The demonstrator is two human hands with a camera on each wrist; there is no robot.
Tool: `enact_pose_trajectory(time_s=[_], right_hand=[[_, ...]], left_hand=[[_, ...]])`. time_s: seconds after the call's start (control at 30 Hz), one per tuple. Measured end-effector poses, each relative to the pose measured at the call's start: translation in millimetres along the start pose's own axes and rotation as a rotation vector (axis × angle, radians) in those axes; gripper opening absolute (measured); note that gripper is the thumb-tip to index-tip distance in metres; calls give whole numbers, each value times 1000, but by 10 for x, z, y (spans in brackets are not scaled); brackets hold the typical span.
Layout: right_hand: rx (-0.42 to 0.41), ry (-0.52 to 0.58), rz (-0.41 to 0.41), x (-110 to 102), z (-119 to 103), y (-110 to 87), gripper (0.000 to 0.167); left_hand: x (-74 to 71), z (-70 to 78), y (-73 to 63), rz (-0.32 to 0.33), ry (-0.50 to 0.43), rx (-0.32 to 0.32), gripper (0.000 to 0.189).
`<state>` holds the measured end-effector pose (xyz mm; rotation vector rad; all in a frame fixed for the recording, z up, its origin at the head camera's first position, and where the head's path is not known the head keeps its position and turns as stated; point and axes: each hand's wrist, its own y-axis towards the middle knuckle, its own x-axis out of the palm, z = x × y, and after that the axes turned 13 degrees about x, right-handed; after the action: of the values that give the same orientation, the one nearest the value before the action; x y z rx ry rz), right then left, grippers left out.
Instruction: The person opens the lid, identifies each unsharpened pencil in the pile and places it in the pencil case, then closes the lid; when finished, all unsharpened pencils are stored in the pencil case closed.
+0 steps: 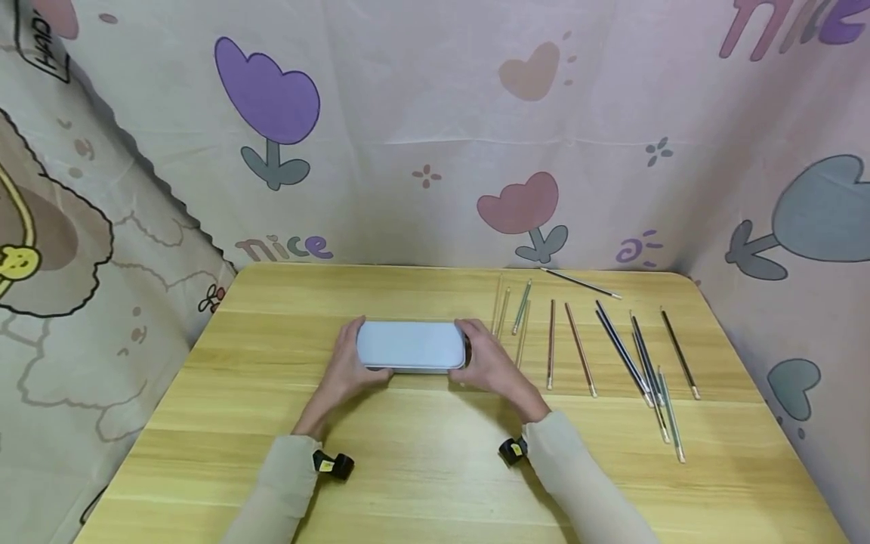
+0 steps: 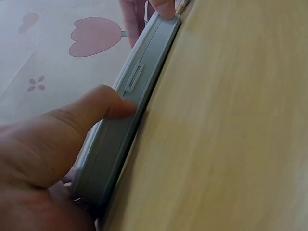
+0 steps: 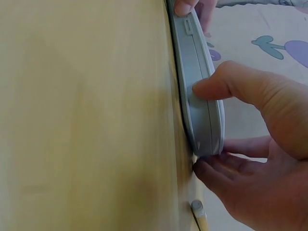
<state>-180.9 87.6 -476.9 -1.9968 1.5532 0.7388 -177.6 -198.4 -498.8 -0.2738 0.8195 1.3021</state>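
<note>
A pale blue-grey pencil case [image 1: 411, 346] lies flat and closed in the middle of the wooden table [image 1: 435, 468]. My left hand [image 1: 348, 368] grips its left end, thumb on the front edge by the small latch [image 2: 133, 79]. My right hand [image 1: 491, 366] grips the right end, thumb on the front seam and fingers curled round the corner. The case [image 2: 126, 115] shows as a thin slab in the left wrist view. In the right wrist view the case [image 3: 199, 98] lies the same way, its lid down on the base.
Several pencils [image 1: 612, 347] lie in a loose row on the table to the right of the case, one angled near the back edge [image 1: 581, 283]. A pencil tip [image 3: 198, 211] lies just beside my right hand. Patterned cloth walls [image 1: 435, 128] enclose the table.
</note>
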Motion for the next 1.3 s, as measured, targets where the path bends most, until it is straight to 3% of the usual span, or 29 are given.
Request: enact_pose_trajectory(time_s=[0.4, 0.57, 0.67, 0.8, 0.97, 1.17, 1.3], right_hand=[[31, -33, 71, 36, -56, 11, 96], [47, -7, 40, -5, -53, 25, 93], [63, 81, -15, -77, -7, 39, 88], [92, 169, -84, -182, 68, 47, 81], [102, 239, -103, -236, 121, 81, 70], [93, 331, 13, -196, 127, 156, 47], [123, 314, 128, -171, 84, 247, 47]], left_hand=[[54, -24, 5, 51, 15, 3, 118], [34, -20, 4, 66, 23, 30, 117], [9, -23, -5, 64, 11, 22, 120], [-61, -61, -26, 22, -9, -19, 126], [-224, -109, -65, -59, -45, -22, 119], [-338, -160, -87, -110, -73, -10, 104], [-334, -165, -64, -121, -71, 13, 99]])
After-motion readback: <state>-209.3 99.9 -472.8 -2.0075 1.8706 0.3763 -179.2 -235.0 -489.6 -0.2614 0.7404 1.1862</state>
